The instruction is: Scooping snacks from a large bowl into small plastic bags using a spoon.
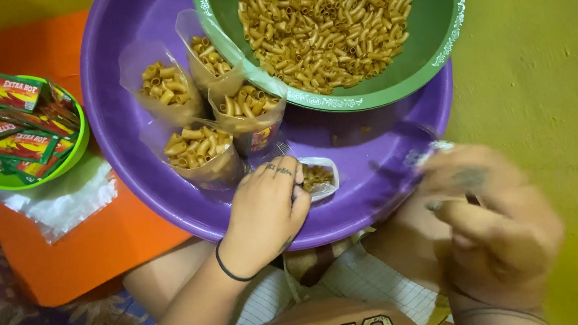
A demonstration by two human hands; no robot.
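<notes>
My left hand (265,210) rests inside the purple basin (381,157) and grips a small clear bag of macaroni (317,178), which sits upright and open. My right hand (497,227) hovers blurred over the basin's right rim, fingers curled; something small and pale shows at its fingertips, too blurred to name. Several filled clear bags of macaroni (199,151) stand open in the basin just beyond my left hand. A green bowl (437,29) heaped with loose macaroni (325,29) sits on the basin's far side.
A small green bowl (80,137) holding several red and green seasoning sachets (21,147) sits at the left on an orange surface (89,249). A stack of empty clear bags (63,197) lies beside it. Yellow-green floor (536,90) lies to the right.
</notes>
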